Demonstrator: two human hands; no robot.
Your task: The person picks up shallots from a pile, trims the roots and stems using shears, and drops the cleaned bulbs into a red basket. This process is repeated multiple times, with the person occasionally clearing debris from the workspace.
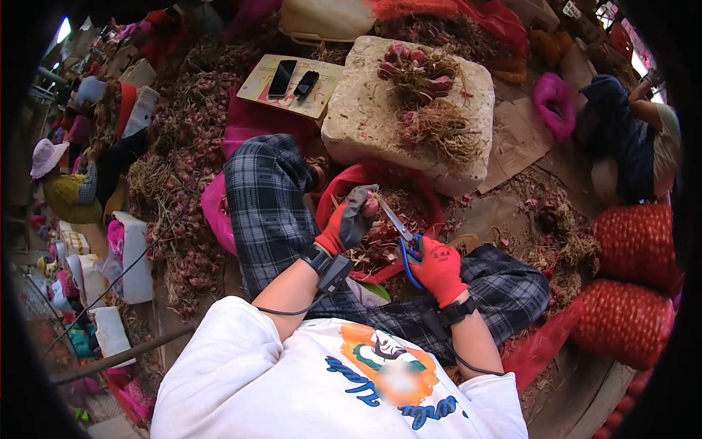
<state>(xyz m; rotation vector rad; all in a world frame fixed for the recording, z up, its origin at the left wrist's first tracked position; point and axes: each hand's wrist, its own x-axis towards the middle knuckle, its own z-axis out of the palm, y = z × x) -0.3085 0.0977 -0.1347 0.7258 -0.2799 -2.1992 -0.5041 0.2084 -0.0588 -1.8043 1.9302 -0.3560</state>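
My left hand [349,221], in a red glove with grey fingers, is closed on a small reddish shallot [371,204] with dry roots or stem. In my right hand [441,268], also gloved in red, is a pair of scissors [410,269] with blue handles. The blades point up and left, with their tips close beside the shallot. Below both hands, between my plaid-covered legs, a red mesh bag [431,192] lies spread with shallots and loose skins in it. My fingers partly hide the shallot.
A pale foam block [358,110] ahead bears a bunch of shallots [417,62]. Left of it, a board [265,73] carries a phone [282,78] and a small black object. Heaped shallots [194,197] lie left; full red net sacks [635,245] stand right. Other people sit at both sides.
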